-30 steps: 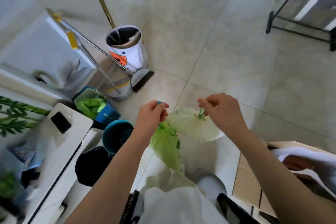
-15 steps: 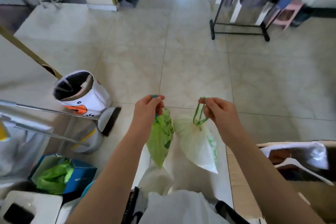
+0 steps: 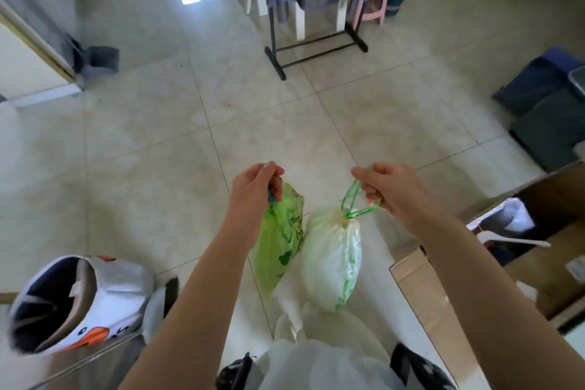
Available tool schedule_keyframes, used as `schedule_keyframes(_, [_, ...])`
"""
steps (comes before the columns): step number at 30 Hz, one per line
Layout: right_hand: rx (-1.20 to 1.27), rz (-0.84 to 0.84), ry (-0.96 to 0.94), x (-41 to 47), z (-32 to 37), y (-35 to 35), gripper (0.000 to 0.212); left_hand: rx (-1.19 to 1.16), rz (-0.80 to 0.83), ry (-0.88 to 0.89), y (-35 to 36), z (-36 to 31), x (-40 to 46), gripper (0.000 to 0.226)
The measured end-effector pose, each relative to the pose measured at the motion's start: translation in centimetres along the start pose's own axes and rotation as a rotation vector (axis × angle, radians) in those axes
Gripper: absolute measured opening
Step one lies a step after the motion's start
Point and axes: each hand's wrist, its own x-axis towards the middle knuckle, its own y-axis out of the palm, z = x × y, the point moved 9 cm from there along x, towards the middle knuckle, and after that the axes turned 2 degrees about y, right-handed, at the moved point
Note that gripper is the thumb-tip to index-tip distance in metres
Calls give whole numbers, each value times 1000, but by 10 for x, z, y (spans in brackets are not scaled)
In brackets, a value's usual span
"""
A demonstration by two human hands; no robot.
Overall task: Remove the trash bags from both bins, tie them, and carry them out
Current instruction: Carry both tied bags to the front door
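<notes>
Green plastic, both bags up off the floor, tied.

Left hand [image 3: 253, 190] pinching green bag [image 3: 278, 241] at its neck; right hand [image 3: 389, 190] curled round white bag's [image 3: 332, 256] drawstring loops. Emptied bin [image 3: 76, 304] at eight o'clock. Left, by judgement: carrying out.

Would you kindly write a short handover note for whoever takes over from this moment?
Left hand: grip closed on the top of the green bag, which hangs free.
Right hand: fingers curled through the green drawstring loop of the white bag, also hanging.
Done: both bags are out and cinched shut at the neck.
Left: carry them out, across the tiled floor. The white bin sits low on the left.
</notes>
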Motion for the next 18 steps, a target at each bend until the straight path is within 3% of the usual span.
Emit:
schedule_keyframes(5, [63, -110, -83, 50, 43, -41, 26, 53, 86, 16, 50, -24, 74, 25])
schedule_keyframes(12, [170, -174, -25, 138, 93, -107, 31, 172, 83, 72, 131, -69, 184, 27])
schedule_keyframes(18, [462, -197, 29, 221, 139, -169, 34, 141, 142, 55, 214, -98, 275, 26])
